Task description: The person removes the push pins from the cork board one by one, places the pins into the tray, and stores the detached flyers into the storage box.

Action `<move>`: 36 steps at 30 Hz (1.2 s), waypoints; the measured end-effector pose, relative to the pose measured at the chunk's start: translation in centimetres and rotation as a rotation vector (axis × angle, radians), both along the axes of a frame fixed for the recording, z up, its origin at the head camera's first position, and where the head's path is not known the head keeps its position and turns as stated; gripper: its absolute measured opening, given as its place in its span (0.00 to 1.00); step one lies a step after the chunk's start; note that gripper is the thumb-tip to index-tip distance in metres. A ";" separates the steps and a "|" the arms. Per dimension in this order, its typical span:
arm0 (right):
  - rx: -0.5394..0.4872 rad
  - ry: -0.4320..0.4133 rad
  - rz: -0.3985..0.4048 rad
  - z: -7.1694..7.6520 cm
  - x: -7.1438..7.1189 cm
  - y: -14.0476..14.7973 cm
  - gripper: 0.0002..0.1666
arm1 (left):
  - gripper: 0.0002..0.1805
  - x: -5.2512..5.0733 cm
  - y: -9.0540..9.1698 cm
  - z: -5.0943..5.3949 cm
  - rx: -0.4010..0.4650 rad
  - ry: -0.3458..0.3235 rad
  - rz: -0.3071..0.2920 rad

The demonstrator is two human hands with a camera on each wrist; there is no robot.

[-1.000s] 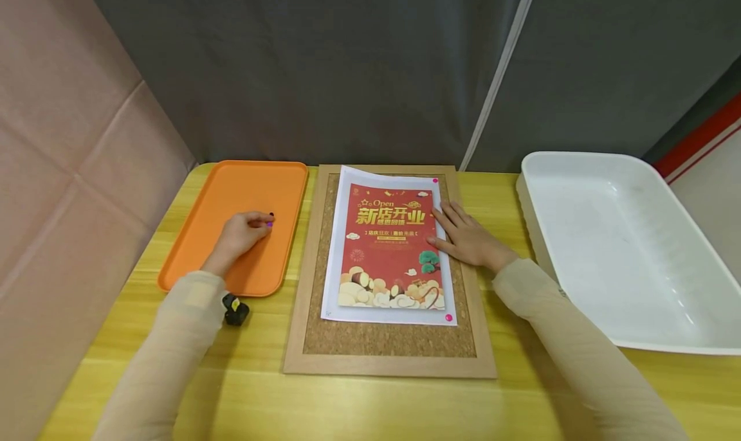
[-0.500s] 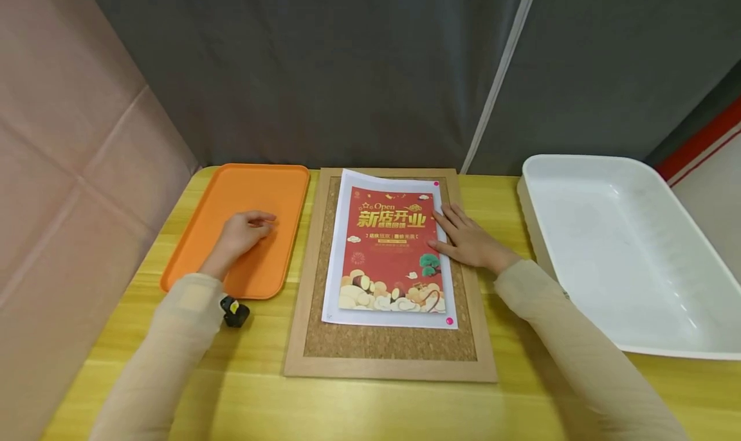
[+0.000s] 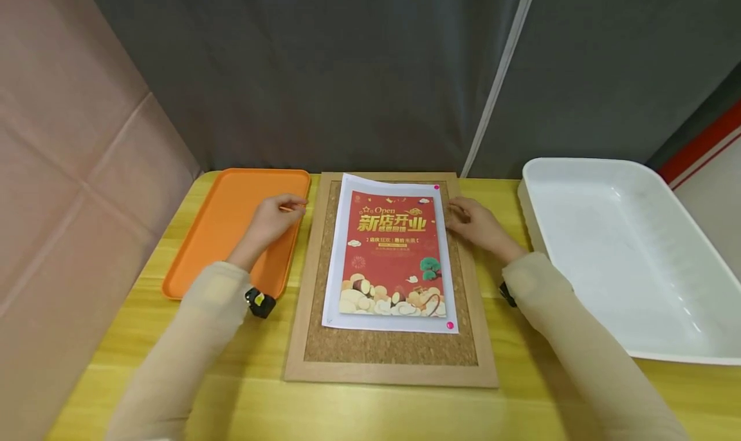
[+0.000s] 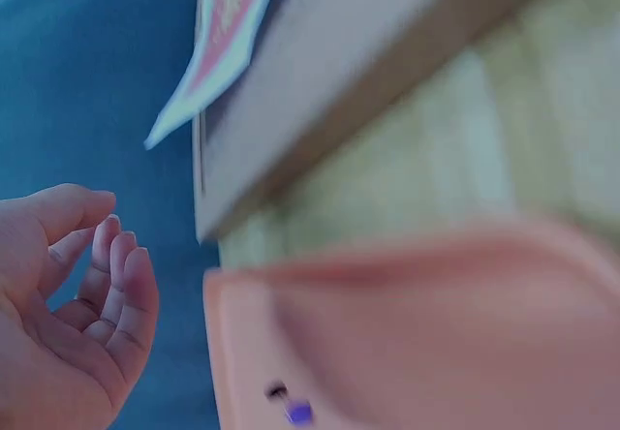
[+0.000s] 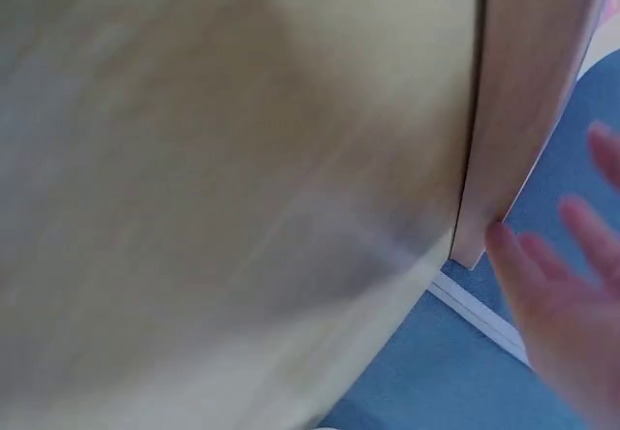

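Note:
A red poster (image 3: pixel 393 254) on a white sheet lies on a framed corkboard (image 3: pixel 399 351). Pink pushpins show at its upper right and lower right (image 3: pixel 449 325) corners, while its upper left corner curls up in the left wrist view. My left hand (image 3: pixel 271 221) hovers over the right side of the orange tray (image 3: pixel 199 248). Its fingers are curled, thumb near the index fingertip; whether something tiny sits between them is hidden. A purple pushpin (image 4: pixel 298 412) and a small dark piece lie on the tray. My right hand (image 3: pixel 477 225), fingers loosely bent, is beside the poster's right edge.
A large white bin (image 3: pixel 631 254) stands on the right of the wooden table (image 3: pixel 370 412). A grey curtain (image 3: pixel 324 68) hangs behind the table, and a pinkish padded panel (image 3: pixel 75 158) borders the left.
My left hand has moved right and away from the tray's middle, toward the corkboard. My right hand, earlier spread flat on the poster's right edge, has lifted and drawn its fingers in.

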State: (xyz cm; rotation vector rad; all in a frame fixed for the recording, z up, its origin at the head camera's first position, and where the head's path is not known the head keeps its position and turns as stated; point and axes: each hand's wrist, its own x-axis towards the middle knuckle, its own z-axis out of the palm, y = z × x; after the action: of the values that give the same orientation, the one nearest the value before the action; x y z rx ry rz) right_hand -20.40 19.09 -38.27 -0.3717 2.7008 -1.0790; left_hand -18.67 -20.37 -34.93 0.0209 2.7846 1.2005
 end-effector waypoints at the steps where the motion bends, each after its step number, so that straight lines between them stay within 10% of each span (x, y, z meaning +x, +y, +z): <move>1: -0.018 -0.006 -0.037 0.0 -0.2 0.1 0.34 | 0.18 -0.2 0.5 0.1 0.012 0.002 -0.006; 15: -0.136 -0.208 -0.216 0.3 -0.6 0.0 0.38 | 0.16 -2.9 7.9 1.7 0.121 0.080 -0.043; 36: -0.402 -0.378 -0.415 0.1 -0.5 -0.9 0.41 | 0.17 -4.6 14.7 -0.6 0.257 0.064 -0.032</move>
State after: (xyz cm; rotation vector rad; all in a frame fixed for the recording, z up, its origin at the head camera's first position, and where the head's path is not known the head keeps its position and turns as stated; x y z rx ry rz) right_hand -20.91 18.24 -38.13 0.3266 2.2632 -1.6193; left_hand -23.24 -5.67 -35.52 0.1268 2.6505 1.5664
